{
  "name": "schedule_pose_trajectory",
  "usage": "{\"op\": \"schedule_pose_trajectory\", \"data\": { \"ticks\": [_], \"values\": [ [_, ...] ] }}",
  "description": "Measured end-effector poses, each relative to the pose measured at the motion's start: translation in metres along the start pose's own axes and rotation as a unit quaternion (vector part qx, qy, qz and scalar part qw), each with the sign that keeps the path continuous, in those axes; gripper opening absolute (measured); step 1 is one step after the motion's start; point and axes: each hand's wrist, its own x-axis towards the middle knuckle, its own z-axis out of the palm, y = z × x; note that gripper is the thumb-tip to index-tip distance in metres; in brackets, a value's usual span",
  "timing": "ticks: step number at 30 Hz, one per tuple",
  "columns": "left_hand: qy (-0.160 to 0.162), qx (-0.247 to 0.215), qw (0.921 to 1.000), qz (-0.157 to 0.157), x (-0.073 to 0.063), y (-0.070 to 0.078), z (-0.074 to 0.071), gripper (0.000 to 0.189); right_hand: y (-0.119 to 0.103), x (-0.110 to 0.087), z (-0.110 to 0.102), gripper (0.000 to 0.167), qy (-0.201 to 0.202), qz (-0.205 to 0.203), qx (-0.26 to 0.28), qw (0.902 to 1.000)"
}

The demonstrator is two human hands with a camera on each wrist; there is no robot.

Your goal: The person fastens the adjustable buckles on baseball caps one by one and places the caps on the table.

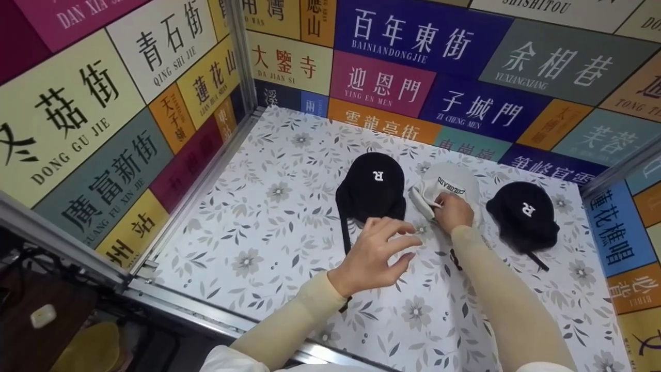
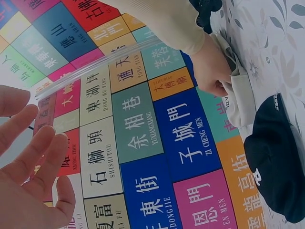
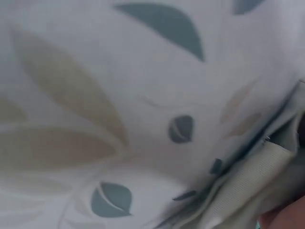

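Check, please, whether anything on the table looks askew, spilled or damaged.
The white cap, between two black caps, looks a little askew: its edge flares out on the left, where the right hand pinches it. The black caps look rounder. I see no spill or damage.

From my station I get an off-white cap (image 1: 457, 174) with dark lettering; the left-hand black cap (image 1: 372, 192) and the right-hand black cap (image 1: 524, 219) each carry a white R; the tablecloth (image 1: 289, 227) reads white to me, printed with grey and beige flowers and slate-grey leaves; the sleeves (image 1: 503, 289) are plain pale beige, with white fabric (image 1: 232, 360) at their upper ends; the wall panels (image 1: 423, 39) show me a patchwork of deep blue, magenta, orange, yellow, cream and grey-green, lettered in white, black or red.
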Motion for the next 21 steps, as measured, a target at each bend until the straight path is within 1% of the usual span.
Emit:
{"op": "schedule_pose_trajectory", "data": {
  "ticks": [5, 8, 12, 15, 17, 21],
  "values": [
    [-0.002, 0.003, 1.0000, 0.001, 0.001, -0.002, 0.001, 0.020, -0.008, -0.003, -0.015, 0.028, -0.043, 0.029, 0.037, 0.9980],
    [-0.002, 0.010, 0.9999, 0.006, 0.002, -0.003, 0.002, 0.021, -0.016, -0.004, -0.025, 0.035, -0.051, 0.041, 0.054, 0.9964],
    [-0.004, 0.010, 0.9999, 0.011, 0.005, -0.004, 0.005, 0.020, -0.024, -0.005, -0.041, 0.046, -0.033, 0.048, 0.065, 0.9962],
    [-0.002, 0.008, 0.9999, 0.009, 0.007, -0.004, 0.006, 0.019, -0.027, -0.005, -0.054, 0.054, -0.007, 0.037, 0.070, 0.9968],
    [-0.001, 0.007, 1.0000, 0.006, 0.008, -0.004, 0.006, 0.019, -0.028, -0.005, -0.064, 0.057, 0.010, 0.028, 0.072, 0.9970],
    [0.003, 0.004, 1.0000, 0.004, 0.009, -0.006, 0.006, 0.020, -0.035, -0.009, -0.086, 0.058, 0.046, 0.016, 0.085, 0.9952]
  ]
}}
